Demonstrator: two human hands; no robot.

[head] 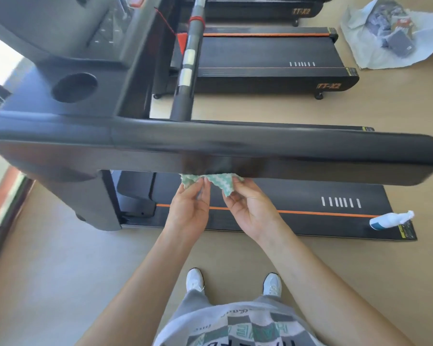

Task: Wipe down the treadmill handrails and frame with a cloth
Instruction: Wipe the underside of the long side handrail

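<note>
Black treadmill handrail [260,151] across view, above belt [297,193]. Left hand [189,208] and right hand [250,211] just below handrail, each grip pinching bunched green-and-white cloth [220,182], upper edge hidden behind handrail. White spray bottle [390,219] lying on belt's right end.

white spray bottle [390,220] at right, crumpled wrapping [370,54] on floor beyond
</note>
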